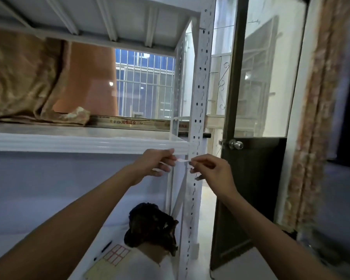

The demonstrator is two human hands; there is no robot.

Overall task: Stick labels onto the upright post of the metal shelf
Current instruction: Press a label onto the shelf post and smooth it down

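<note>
Label lined up at the shelf post, not stuck yet

Biggest thing is the white metal shelf unit (85, 142), with its white perforated upright post (200, 87) at the right front corner and a long flat cardboard box (129, 122) lying left of the post. Right in front of the post, the left hand (156, 162) and right hand (212, 168) each pinch one end of the same strip. Low down left of the post lies a sheet of red-bordered blank labels (116, 254). The strip itself is a small white paper label (181, 160), held across the post. I'd guess it's feather-light, floppy and sticky-backed, so grab only the tips. The box has red print, too blurry to read, and I can't see any writing on the label.
</note>
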